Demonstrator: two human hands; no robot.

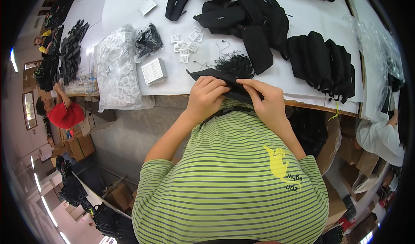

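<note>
A black fabric pouch is held between my two hands at the table's front edge, close to my body. Around its left part my left hand closes, with the fingers bent over the fabric. My right hand pinches the pouch's right part between thumb and forefinger. Just beyond the pouch lies a tangled heap of thin black cords. Several more black pouches are piled loosely behind that. Small white paper tags are scattered to the left of the cords.
A white card stack, a clear bag of tags and a small bag of black parts occupy the left. Black pouches stand in a row at right. One person in red works at far left; a white sleeve shows at far right.
</note>
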